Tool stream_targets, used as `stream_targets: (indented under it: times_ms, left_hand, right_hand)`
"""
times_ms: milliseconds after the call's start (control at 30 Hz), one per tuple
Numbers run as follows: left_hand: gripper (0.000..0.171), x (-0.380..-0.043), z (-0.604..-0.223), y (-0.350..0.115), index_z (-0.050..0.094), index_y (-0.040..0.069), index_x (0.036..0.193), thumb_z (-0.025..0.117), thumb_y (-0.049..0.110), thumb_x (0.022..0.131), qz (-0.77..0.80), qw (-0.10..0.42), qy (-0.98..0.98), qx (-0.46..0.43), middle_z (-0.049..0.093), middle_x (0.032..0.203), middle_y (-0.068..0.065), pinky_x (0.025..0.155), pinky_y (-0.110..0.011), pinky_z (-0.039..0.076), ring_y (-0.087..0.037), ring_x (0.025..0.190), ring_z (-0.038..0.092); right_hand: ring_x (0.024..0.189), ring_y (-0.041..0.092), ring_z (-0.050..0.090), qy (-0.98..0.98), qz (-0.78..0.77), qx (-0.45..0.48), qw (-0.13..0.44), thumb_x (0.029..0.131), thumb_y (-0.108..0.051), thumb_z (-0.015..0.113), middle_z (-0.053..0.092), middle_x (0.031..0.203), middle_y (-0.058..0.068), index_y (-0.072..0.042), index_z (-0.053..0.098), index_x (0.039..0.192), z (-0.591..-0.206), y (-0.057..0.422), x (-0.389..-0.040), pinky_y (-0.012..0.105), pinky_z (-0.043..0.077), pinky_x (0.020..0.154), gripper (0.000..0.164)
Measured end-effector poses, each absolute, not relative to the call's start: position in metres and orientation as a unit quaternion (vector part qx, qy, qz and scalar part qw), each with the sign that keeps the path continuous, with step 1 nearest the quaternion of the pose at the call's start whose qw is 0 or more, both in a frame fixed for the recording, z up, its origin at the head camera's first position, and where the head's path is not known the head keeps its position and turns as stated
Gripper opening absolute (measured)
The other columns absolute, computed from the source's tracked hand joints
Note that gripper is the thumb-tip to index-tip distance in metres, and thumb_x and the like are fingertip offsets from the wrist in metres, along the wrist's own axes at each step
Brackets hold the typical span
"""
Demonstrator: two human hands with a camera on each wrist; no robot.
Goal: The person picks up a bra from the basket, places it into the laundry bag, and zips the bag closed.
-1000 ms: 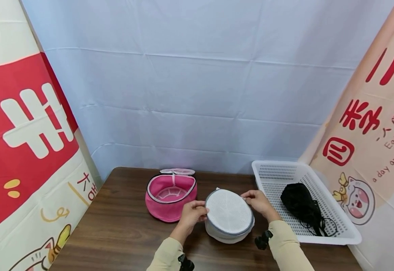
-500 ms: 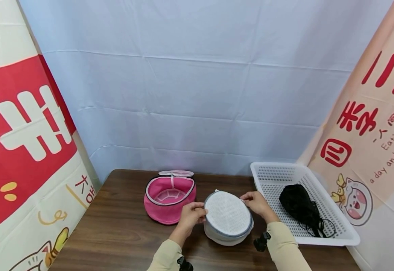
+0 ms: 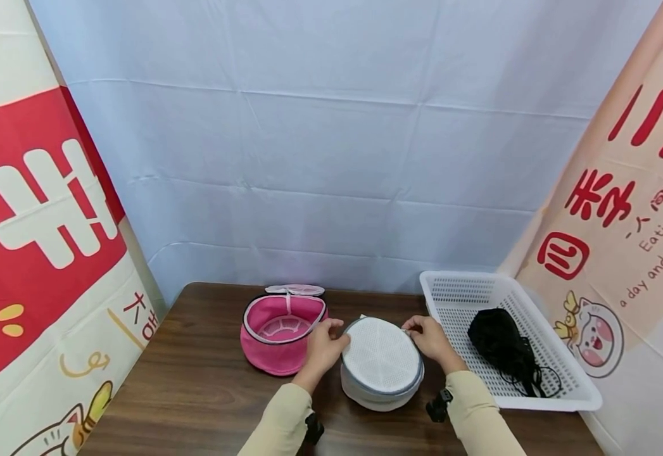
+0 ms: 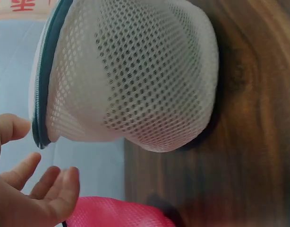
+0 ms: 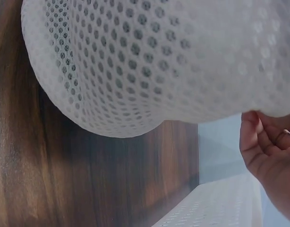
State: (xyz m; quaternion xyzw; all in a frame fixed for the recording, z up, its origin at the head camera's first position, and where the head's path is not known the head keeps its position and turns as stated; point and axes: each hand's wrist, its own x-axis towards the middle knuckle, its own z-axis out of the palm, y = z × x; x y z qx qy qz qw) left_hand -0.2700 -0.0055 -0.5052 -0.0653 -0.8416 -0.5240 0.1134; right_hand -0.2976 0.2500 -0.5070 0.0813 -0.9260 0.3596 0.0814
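A round white mesh laundry bag stands on the table with its lid on top and a blue-grey zipper round the rim. My left hand is at the bag's left rim; in the left wrist view its fingers are spread and loosely bent, one fingertip at the zipper edge. At the far right rim, my right hand pinches the bag's edge between thumb and fingers; the right wrist view shows those fingertips against the mesh. Whether they hold the zipper pull is hidden.
A pink mesh laundry bag stands to the left, its lid folded back behind it. To the right, a white plastic basket holds a black bundle with thin cords. A pale blue cloth hangs behind the wooden table.
My left fingers have loosened from the white bag's left rim and spread apart. My right hand keeps its pinch at the far right rim. The bag stays nearly in place.
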Motion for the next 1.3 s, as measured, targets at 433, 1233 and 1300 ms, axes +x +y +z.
stream_targets:
  times_ms: [433, 1233, 1300]
  left_hand:
    - [0.037, -0.289, -0.494, 0.012, 0.064, 0.003, 0.108, 0.072, 0.017, 0.075, -0.434, 0.058, -0.894, -0.102, 0.064, 0.101, -0.011, 0.079, -0.036, 0.047, -0.025, 0.093, 0.058]
    - [0.009, -0.306, -0.507, 0.033, 0.065, 0.012, 0.091, 0.066, 0.016, 0.083, -0.418, 0.069, -0.902, -0.086, 0.064, 0.087, -0.004, 0.072, -0.034, 0.046, -0.021, 0.082, 0.06]
    - [0.007, -0.306, -0.509, 0.032, 0.064, 0.013, 0.088, 0.066, 0.016, 0.082, -0.419, 0.074, -0.901, -0.086, 0.064, 0.086, -0.004, 0.071, -0.034, 0.046, -0.021, 0.081, 0.059]
  right_hand:
    - [0.07, 0.017, 0.056, -0.921, 0.371, 0.081, 0.092, 0.083, 0.006, 0.062, 0.064, 0.079, 0.002, -0.007, 0.068, 0.082, -0.507, 0.245, -0.298, 0.035, 0.045, 0.063, 0.015]
    - [0.072, 0.019, 0.059, -0.914, 0.375, 0.095, 0.118, 0.083, 0.002, 0.063, 0.066, 0.078, 0.007, -0.006, 0.07, 0.081, -0.504, 0.238, -0.3, 0.033, 0.046, 0.063, 0.011]
    - [0.071, 0.019, 0.059, -0.913, 0.377, 0.098, 0.12, 0.083, 0.002, 0.064, 0.066, 0.077, 0.007, -0.006, 0.07, 0.081, -0.504, 0.238, -0.3, 0.033, 0.046, 0.062, 0.01]
